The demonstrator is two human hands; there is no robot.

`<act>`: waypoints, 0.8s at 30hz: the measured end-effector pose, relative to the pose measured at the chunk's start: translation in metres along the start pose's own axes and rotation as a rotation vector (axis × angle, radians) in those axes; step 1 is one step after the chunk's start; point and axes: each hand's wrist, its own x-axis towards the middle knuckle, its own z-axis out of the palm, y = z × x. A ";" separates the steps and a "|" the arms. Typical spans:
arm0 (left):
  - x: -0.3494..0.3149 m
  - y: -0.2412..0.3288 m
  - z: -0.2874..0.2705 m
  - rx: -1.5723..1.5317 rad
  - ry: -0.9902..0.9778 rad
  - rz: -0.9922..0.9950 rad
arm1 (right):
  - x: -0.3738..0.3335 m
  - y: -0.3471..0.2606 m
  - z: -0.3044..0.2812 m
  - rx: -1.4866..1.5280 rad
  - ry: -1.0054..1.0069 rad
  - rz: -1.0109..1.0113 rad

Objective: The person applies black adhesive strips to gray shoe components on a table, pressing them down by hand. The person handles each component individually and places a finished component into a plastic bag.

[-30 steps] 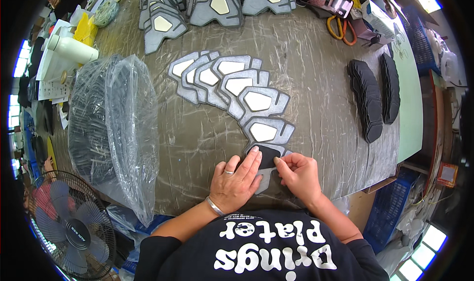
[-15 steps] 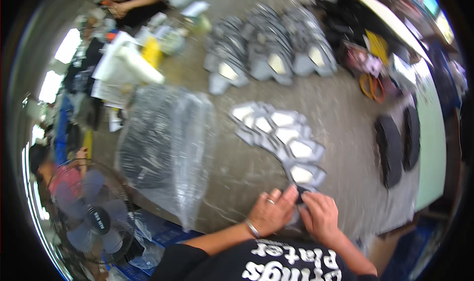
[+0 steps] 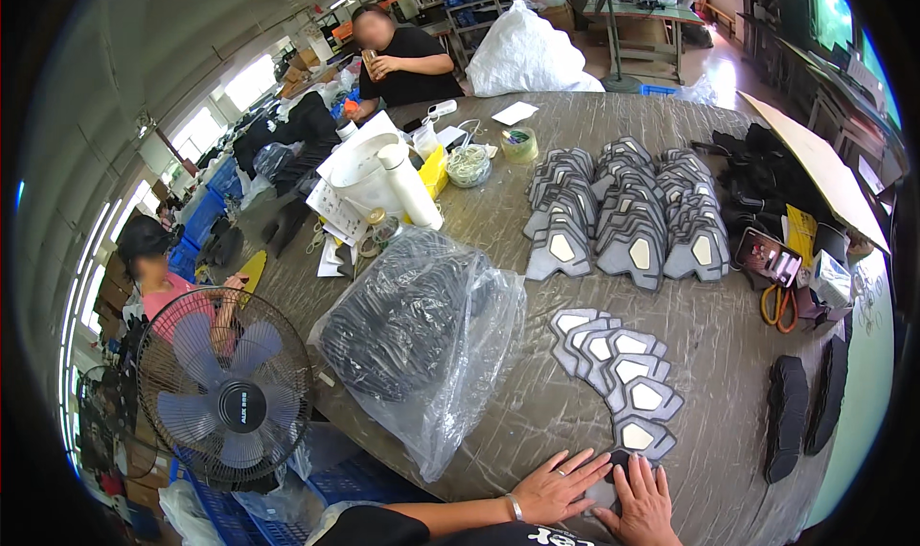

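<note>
My left hand (image 3: 561,488), with a ring and a bracelet, lies flat at the table's near edge, fingers stretched out. Beside it my right hand (image 3: 642,503) also rests flat with its fingers apart. Between and under the fingertips is a small black piece (image 3: 621,460), mostly covered. Part of a grey cut piece (image 3: 601,494) shows between the hands. Just beyond them, a curved row of overlapping grey pieces with white patches (image 3: 637,399) runs away to the upper left. The nearest piece of this row touches the black one or lies close to it.
Three stacks of similar grey pieces (image 3: 630,215) stand farther back. A clear plastic bag of dark pieces (image 3: 412,325) lies left. Black strips (image 3: 788,417), orange-handled scissors (image 3: 778,306) and a phone (image 3: 769,256) are right. A fan (image 3: 240,407) and two people are beyond the table's edge.
The view has tilted up, so the table's far side and the room now show. My fingers were bent around the black piece; now they lie stretched out flat over it.
</note>
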 end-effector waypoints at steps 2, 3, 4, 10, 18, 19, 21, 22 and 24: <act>-0.003 -0.002 0.003 0.008 0.003 0.009 | -0.004 0.006 0.007 -0.086 0.073 -0.094; -0.003 -0.001 0.005 0.017 0.020 0.010 | -0.005 0.007 0.010 -0.071 0.078 -0.088; -0.003 -0.001 0.006 0.018 0.021 0.007 | -0.006 0.008 0.012 -0.071 0.078 -0.091; -0.003 0.002 0.006 0.037 0.042 0.002 | -0.009 0.007 0.024 -0.193 0.148 -0.118; -0.003 0.002 0.007 -0.018 -0.038 -0.030 | -0.010 0.012 0.025 -0.175 0.129 -0.153; -0.003 0.002 0.007 -0.019 -0.040 -0.030 | -0.010 0.012 0.025 -0.173 0.128 -0.152; -0.004 0.002 0.011 0.007 0.026 -0.010 | -0.009 0.011 0.024 -0.194 0.136 -0.150; -0.004 0.002 0.012 0.008 0.027 -0.009 | -0.009 0.010 0.024 -0.195 0.138 -0.150; -0.003 0.003 0.015 0.033 0.081 -0.006 | -0.009 0.008 0.024 -0.188 0.130 -0.131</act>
